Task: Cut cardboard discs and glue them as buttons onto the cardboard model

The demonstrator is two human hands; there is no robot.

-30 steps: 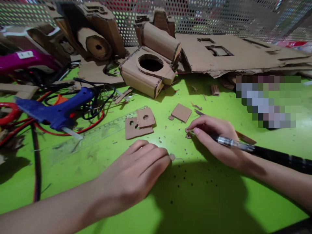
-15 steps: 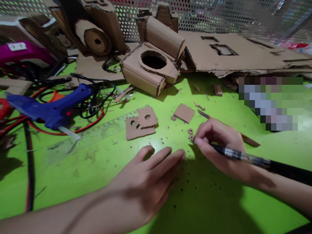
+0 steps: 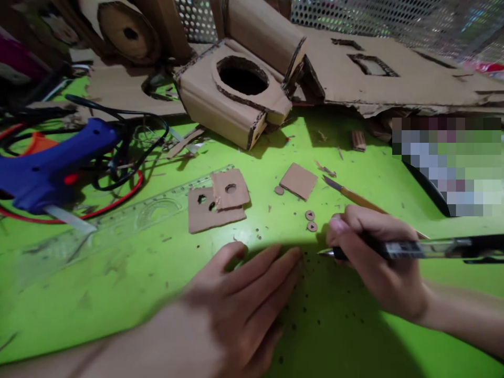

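My right hand (image 3: 381,257) is closed round a black pen (image 3: 417,249), its tip pointing left just above or at the green table. Two small cardboard discs (image 3: 312,226) with dark triangular marks lie just beyond the pen tip. My left hand (image 3: 248,299) rests palm down on the table, fingers stretched out, holding nothing. Beyond it, a cardboard piece with a round hole (image 3: 236,184) overlaps a larger holed cardboard piece (image 3: 205,218). A plain cardboard square (image 3: 298,181) lies farther off, with a small plain disc (image 3: 279,190) at its left corner. Behind my right hand lies a craft knife (image 3: 354,197).
A blue glue gun (image 3: 63,163) with tangled cables lies at left, beside a clear ruler (image 3: 157,210). Cardboard constructions (image 3: 220,105) and a cut cardboard sheet (image 3: 354,89) stand along the back. A pixelated device (image 3: 452,168) is at right. Small scraps litter the green table (image 3: 157,283).
The pen tip has moved off the small discs, down and right, with my right hand. Both discs' triangular marks now show. The view has shifted closer; my left hand stays flat.
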